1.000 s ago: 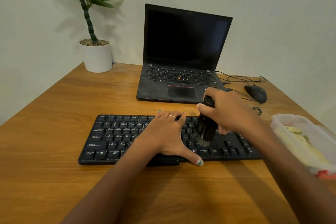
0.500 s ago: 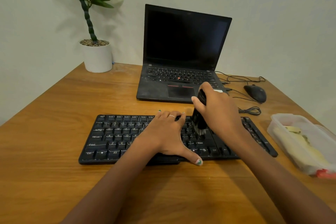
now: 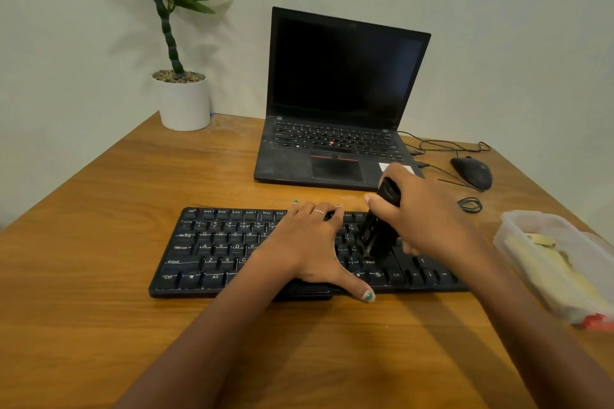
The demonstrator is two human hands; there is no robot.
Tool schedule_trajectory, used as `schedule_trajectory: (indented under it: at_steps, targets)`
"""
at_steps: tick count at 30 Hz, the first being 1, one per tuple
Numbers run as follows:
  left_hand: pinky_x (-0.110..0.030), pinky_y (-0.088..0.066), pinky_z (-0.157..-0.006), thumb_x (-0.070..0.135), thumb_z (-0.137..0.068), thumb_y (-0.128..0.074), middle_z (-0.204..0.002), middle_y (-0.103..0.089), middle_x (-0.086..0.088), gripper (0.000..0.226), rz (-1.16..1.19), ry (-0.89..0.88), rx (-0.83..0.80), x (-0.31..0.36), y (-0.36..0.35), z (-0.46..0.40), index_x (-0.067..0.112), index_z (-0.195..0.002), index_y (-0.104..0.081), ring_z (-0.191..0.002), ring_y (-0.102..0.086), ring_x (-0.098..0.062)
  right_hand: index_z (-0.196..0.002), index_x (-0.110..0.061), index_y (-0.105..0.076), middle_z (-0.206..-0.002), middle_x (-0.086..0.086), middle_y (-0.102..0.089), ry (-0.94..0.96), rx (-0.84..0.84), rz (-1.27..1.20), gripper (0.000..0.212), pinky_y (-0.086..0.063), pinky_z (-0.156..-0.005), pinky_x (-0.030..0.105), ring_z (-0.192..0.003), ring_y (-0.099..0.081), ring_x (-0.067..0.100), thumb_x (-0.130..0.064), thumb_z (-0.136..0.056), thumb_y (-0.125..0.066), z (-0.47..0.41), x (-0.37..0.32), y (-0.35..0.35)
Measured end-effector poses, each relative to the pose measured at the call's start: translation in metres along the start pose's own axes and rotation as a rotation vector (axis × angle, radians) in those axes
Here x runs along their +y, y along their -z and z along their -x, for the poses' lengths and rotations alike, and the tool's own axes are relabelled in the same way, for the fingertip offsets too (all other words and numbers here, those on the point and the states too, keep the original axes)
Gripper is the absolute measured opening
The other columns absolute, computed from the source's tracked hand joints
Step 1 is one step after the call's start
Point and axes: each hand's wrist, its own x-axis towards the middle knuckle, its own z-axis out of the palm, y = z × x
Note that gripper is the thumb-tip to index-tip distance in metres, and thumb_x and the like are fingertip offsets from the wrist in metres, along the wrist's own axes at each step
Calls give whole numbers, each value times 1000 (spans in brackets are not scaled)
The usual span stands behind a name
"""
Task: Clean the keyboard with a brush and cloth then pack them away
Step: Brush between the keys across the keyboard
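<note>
Your left hand [image 3: 309, 242] lies flat, fingers spread, on the middle of the black keyboard [image 3: 232, 249], which sits across the bench [image 3: 99, 325] in front of you. Your right hand [image 3: 422, 216] grips the black brush [image 3: 382, 229], its bristles down on the keys at 3 o'clock from your left hand. At 3 o'clock from the keyboard sits a clear plastic container [image 3: 545, 242]. A laptop [image 3: 339, 103] stands open at 12 o'clock.
</note>
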Motion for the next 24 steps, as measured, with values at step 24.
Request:
schedule_trajectory:
  at_steps: [24]
  targets:
    - [-47,0,-121,88,-62,-55,-163,-4,-4,130,-10,-6,23,0,-1,0,14,-156,-6,-148,-3,-25,-99,-25,-46,-84,-1,-59,19,-112,194,22,-46,-54,28,-68,-57,16,-45,-90,-49,3,-9,13]
